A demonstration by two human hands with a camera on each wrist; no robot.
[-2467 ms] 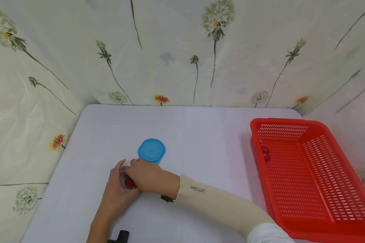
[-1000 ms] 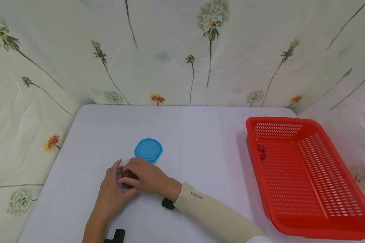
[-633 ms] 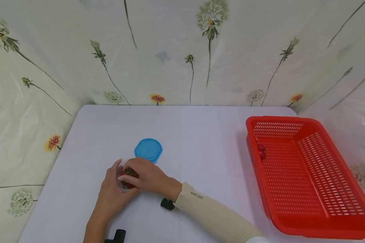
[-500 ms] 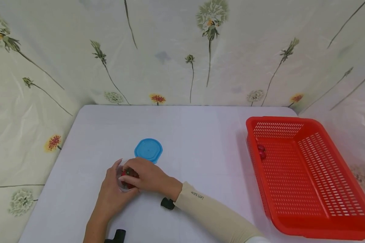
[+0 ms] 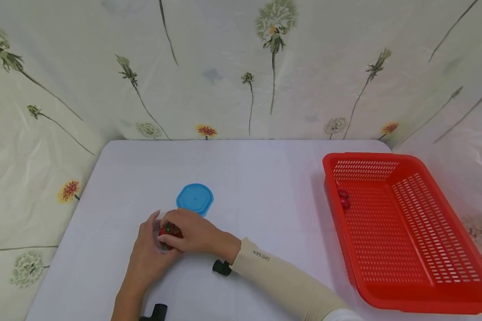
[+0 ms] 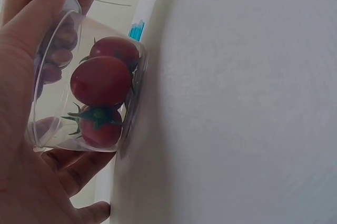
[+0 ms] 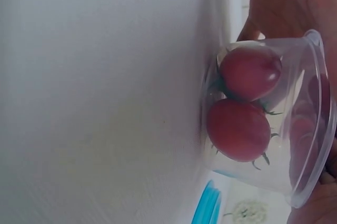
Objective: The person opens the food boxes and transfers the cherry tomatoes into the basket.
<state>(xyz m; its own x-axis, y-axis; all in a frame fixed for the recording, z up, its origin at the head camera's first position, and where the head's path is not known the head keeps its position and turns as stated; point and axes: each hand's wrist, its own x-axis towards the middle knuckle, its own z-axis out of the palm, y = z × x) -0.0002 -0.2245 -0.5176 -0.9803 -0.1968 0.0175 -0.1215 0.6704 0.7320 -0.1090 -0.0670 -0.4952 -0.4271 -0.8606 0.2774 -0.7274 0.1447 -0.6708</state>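
Observation:
My left hand point(image 5: 148, 261) wraps round a small clear plastic cup point(image 7: 279, 169) on the white table. Several red cherry tomatoes point(image 6: 101, 81) with green calyxes lie at the cup's bottom, seen through its wall. Over the cup's mouth is my right hand point(image 5: 198, 232), its fingers and thumb curled inside the rim. Between them shows a cherry tomato point(image 5: 166, 229) with a green top, apparently pinched; the fingertips themselves are partly hidden. Just beyond the right hand a round blue lid point(image 5: 195, 198) lies flat.
A large red perforated basket point(image 5: 385, 304) stands at the right of the table point(image 5: 257, 178), with a few small red tomatoes point(image 5: 344, 203) along its left wall. Black wrist-camera mounts point(image 5: 222, 267) show beneath the wrists. Flower-printed sheeting point(image 5: 225, 102) rises behind and at the sides.
Since the earliest frame the right hand has shifted over the cup, so its thumb and the tomato there now show. In the last half second the hands barely move; the view shifts slightly.

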